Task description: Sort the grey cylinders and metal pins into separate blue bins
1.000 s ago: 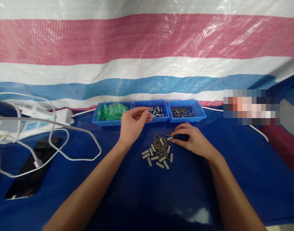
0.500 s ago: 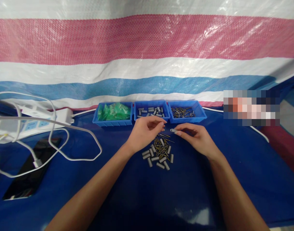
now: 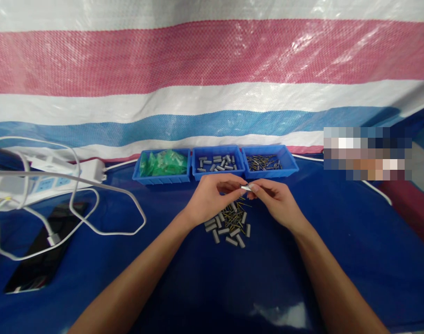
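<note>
My left hand point(image 3: 212, 197) and my right hand point(image 3: 272, 199) meet fingertip to fingertip above a small pile of grey sleeves and brass pins point(image 3: 230, 222) on the blue cloth. Both hands are pinched on one small grey sleeve point(image 3: 245, 188) held between them. Whether a pin is also in my left fingers is too small to tell. Behind the hands stand three blue trays: one with green bags point(image 3: 163, 174), one with grey sleeves point(image 3: 217, 175), one with brass pins point(image 3: 270, 171).
A white power strip point(image 3: 48, 178) with looping white cables point(image 3: 104, 227) lies at the left. A black phone point(image 3: 41, 260) sits on the cloth below it. A striped tarpaulin point(image 3: 212, 69) hangs behind the trays.
My left hand has come back from the middle tray toward me. My right hand lifted a grey sleeve off the pile, and both hands have now met on it.
</note>
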A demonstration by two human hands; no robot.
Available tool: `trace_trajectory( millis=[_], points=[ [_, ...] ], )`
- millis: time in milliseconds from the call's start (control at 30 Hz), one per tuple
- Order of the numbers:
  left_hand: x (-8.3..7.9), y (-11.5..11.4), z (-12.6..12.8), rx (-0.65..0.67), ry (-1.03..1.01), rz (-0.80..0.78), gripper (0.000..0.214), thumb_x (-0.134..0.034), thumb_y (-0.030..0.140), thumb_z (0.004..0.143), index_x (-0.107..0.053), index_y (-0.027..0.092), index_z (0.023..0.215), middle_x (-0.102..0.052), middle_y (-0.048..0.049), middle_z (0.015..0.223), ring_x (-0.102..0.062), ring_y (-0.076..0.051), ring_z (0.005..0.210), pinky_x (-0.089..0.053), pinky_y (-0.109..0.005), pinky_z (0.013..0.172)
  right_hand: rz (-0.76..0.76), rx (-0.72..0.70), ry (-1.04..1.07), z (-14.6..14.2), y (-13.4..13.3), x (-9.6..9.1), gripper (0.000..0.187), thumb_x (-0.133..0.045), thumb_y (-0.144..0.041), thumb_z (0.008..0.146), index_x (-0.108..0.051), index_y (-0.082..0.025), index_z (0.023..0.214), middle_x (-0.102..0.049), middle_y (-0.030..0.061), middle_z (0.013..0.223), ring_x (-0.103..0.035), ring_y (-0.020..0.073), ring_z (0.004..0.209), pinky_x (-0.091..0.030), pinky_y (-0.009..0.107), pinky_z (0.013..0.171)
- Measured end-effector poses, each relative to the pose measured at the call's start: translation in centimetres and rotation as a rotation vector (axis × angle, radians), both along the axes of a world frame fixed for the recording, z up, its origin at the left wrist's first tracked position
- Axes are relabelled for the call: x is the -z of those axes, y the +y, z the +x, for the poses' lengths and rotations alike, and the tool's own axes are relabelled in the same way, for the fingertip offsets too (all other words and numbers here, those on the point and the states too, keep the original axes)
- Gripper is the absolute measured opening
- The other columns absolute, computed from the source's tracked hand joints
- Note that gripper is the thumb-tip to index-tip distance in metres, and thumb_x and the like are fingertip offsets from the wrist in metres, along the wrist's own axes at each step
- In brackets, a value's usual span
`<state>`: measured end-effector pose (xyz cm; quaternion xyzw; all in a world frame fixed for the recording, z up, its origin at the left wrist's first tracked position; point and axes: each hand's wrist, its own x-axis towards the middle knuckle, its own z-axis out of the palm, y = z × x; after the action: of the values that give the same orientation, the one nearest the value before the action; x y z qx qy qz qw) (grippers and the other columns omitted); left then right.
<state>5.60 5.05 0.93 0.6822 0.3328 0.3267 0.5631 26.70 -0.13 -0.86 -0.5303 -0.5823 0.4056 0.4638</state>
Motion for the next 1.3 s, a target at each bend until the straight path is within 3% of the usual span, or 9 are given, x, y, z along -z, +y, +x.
trace_trajectory(
  millis=[300,633,900,1000,1100,1300],
  points=[
    [0.0,0.0,0.1,-0.003,-0.045,-0.126,0.026,-0.083,0.037,0.087,-0.081,0.014,0.1,-0.081,-0.0083,0.087,-0.077,-0.019,0.074,-0.064,-0.028,0.072,0.005,-0.002,-0.015,-0.4,-0.1,0.0,0.045,-0.069,-0.059,0.096,-0.073,-0.02,0.073,-0.07,0.0029,0.071,-0.063,0.0173,0.068,-0.052,0.028,0.067],
    [0.4,0.3,-0.1,0.0,-0.105,-0.188,0.026,-0.085,0.035,0.085,-0.081,0.015,0.101,-0.083,-0.0089,0.097,-0.08,-0.021,0.089,-0.064,-0.03,0.086,-0.034,-0.009,0.104,-0.2,-0.2,0.2,0.022,-0.082,-0.045,0.089,-0.082,-0.024,0.094,-0.081,0.0032,0.091,-0.074,0.02,0.083,-0.058,0.031,0.08],
    [0.3,0.7,-0.4,-0.022,-0.127,-0.196,0.022,-0.088,0.029,0.08,-0.082,0.014,0.096,-0.084,-0.0089,0.097,-0.081,-0.024,0.093,-0.065,-0.034,0.091,-0.015,-0.005,0.148,-0.5,-0.2,0.6,0.022,-0.087,-0.041,0.084,-0.081,-0.024,0.096,-0.082,0.0039,0.095,-0.077,0.0206,0.086,-0.062,0.033,0.085],
    [0.1,0.8,-0.6,-0.079,-0.123,-0.188,0.022,-0.087,0.028,0.08,-0.083,0.014,0.096,-0.084,-0.0091,0.098,-0.082,-0.025,0.094,-0.066,-0.036,0.094,0.033,0.022,0.023,-0.2,-0.2,0.8,0.022,-0.083,-0.042,0.088,-0.08,-0.023,0.098,-0.082,0.0047,0.096,-0.077,0.0223,0.086,-0.062,0.036,0.084],
    [-0.3,1.1,-0.9,-0.204,-0.126,-0.141,0.024,-0.086,0.028,0.081,-0.083,0.015,0.101,-0.084,-0.0088,0.102,-0.081,-0.026,0.099,-0.065,-0.039,0.1,0.111,0.048,-0.25,0.5,-0.1,0.9,0.016,-0.078,-0.038,0.093,-0.079,-0.024,0.1,-0.081,0.005,0.096,-0.075,0.0224,0.083,-0.06,0.037,0.08],
    [-0.2,2.0,-1.4,-0.421,-0.134,-0.018,0.034,-0.08,0.027,0.086,-0.079,0.012,0.117,-0.082,-0.0122,0.115,-0.08,-0.027,0.107,-0.063,-0.043,0.107,0.239,-0.042,-0.548,1.5,-0.1,1.0,0.007,-0.077,-0.026,0.093,-0.078,-0.023,0.1,-0.079,0.0058,0.1,-0.073,0.0246,0.094,-0.058,0.039,0.087]
  ],
)
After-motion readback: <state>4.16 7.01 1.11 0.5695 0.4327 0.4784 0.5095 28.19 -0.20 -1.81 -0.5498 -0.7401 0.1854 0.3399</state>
